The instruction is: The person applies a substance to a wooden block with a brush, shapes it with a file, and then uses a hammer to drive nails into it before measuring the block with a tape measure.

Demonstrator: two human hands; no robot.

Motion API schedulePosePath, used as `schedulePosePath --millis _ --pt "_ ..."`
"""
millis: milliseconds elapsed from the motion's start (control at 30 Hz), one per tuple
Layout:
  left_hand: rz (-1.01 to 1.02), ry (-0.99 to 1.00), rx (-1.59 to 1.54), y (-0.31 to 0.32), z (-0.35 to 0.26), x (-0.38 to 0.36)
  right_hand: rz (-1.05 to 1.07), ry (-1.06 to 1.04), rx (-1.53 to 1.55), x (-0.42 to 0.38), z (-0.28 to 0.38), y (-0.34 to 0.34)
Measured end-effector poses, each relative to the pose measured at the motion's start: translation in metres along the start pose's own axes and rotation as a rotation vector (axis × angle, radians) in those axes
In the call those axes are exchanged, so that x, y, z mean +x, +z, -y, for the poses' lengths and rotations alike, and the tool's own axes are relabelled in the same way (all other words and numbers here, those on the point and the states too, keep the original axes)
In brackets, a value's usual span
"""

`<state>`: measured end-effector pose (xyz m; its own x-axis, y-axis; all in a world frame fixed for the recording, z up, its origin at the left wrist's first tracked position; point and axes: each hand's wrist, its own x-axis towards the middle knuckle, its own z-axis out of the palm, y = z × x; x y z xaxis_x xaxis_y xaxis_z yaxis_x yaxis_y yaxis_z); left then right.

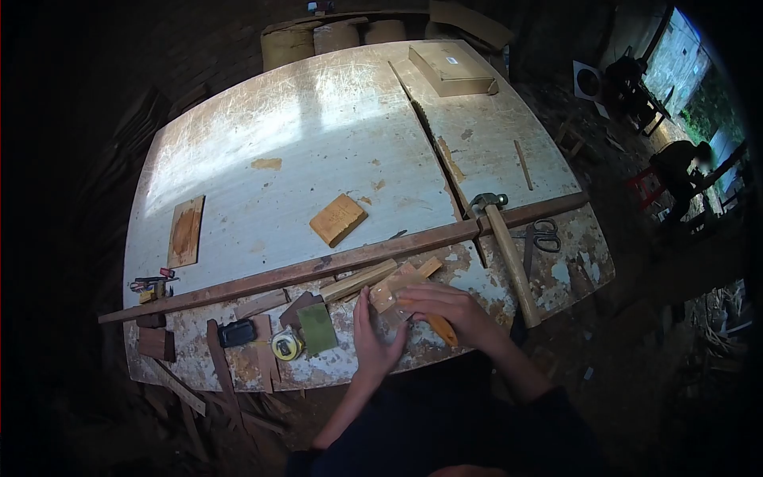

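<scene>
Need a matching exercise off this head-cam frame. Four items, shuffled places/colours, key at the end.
Items
1. Hammer
2. Orange handle
3. Tape measure
4. Cardboard box

Places and colours
A. Yellow, left of the green sheet
B. By the far edge of the table
C. Laid across the long wooden bar
D. Near the table's near edge, showing just below the right hand

Pairs: 1-C, 2-D, 3-A, 4-B
</scene>
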<state>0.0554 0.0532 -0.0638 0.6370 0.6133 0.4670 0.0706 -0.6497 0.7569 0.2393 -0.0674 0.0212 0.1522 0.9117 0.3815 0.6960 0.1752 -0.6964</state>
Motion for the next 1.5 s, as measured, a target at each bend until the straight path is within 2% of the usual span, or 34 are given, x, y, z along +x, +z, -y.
schedulePosePath --millis 100,200,233,333,367,467,500,600,633,767,867,900,1033,1133,1233,1333,1367,1467,1500 --pt "-0.01 -0.008 0.022 0.002 0.0 -0.002 -0.042 0.044 -0.255 0.001 -0.007 0.011" --pt "0.003 0.008 -0.009 -0.003 -0.003 0.003 0.15 -0.154 -0.089 -0.005 0.011 0.023" --pt "0.012 0.011 -0.029 -0.006 -0.005 0.002 0.132 -0.108 0.012 -0.002 0.01 0.017" --pt "0.001 -0.02 0.012 0.0 0.002 -0.002 -0.048 0.071 -0.168 0.004 -0.007 0.002" --pt "-0.001 -0.016 0.011 0.0 0.003 -0.001 -0.032 0.054 -0.225 0.005 -0.002 0.002" --pt "0.005 -0.009 0.006 -0.003 0.0 -0.002 0.084 -0.124 -0.066 0.001 0.015 0.023" --pt "0.006 -0.006 0.008 -0.004 -0.002 -0.001 0.11 -0.095 -0.032 0.001 0.014 0.019" --pt "0.007 -0.01 0.009 -0.003 -0.002 0.0 -0.024 0.079 -0.113 0.007 -0.001 -0.002" --pt "0.007 -0.015 0.01 -0.003 -0.001 0.0 -0.03 0.065 -0.238 0.007 0.0 -0.001" --pt "0.01 -0.003 -0.023 -0.006 -0.002 0.001 0.079 -0.119 -0.12 -0.002 0.015 0.022" --pt "-0.009 -0.009 -0.022 -0.004 -0.001 0.001 -0.023 0.068 -0.115 0.003 0.003 0.001" --pt "-0.004 -0.005 -0.011 -0.004 -0.002 0.004 -0.063 0.046 -0.277 0.001 -0.002 0.003" --pt "0.016 0.011 -0.007 -0.006 0.001 0.001 0.065 -0.187 -0.215 -0.011 0.011 0.035" --pt "-0.017 -0.023 -0.036 -0.006 -0.004 0.002 -0.047 0.021 -0.155 -0.007 0.003 0.014" --pt "-0.009 -0.007 -0.018 -0.006 -0.003 0.004 -0.029 -0.044 -0.235 -0.007 0.013 0.027" --pt "0.002 -0.02 -0.057 -0.007 -0.002 0.003 0.052 -0.121 -0.125 -0.01 0.011 0.026" --pt "-0.004 -0.021 -0.056 -0.005 -0.002 0.001 -0.01 -0.047 -0.074 -0.008 0.01 0.019" --pt "-0.009 -0.023 -0.047 -0.005 0.0 0.0 -0.082 0.042 -0.173 -0.007 0.013 0.019" --pt "0.0 -0.027 -0.049 -0.006 -0.001 0.001 -0.034 -0.017 -0.176 -0.01 0.014 0.022"
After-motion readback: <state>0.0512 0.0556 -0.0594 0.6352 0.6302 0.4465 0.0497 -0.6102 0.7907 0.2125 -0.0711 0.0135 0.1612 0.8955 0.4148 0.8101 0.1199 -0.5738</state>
